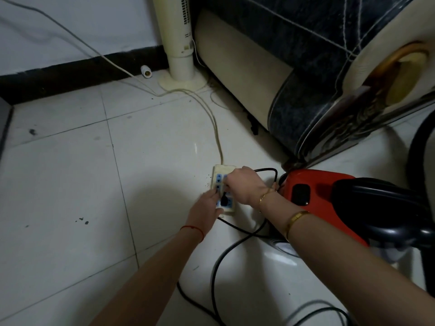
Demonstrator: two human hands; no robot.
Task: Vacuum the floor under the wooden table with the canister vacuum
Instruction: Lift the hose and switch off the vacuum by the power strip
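A red and black canister vacuum (pixel 324 184) sits on the white tiled floor at the right. Its black power cord (pixel 215 267) loops over the tiles toward a cream power strip (pixel 222 168) with blue sockets. A black plug (pixel 224 200) stands in one of the strip's lower sockets. My left hand (pixel 206 209) grips the strip's left edge, thumb at its near corner. My right hand (pixel 244 184) reaches in from the right, its curled fingers pinching the top of the plug. No wooden table is in view.
The strip's pale cable (pixel 215 130) runs back to the wall past a cream tower fan (pixel 181 43). A sofa with a dark patterned cover (pixel 329 67) fills the upper right. The black vacuum hose (pixel 416 151) arcs at the right edge. Dark specks dot the tiles.
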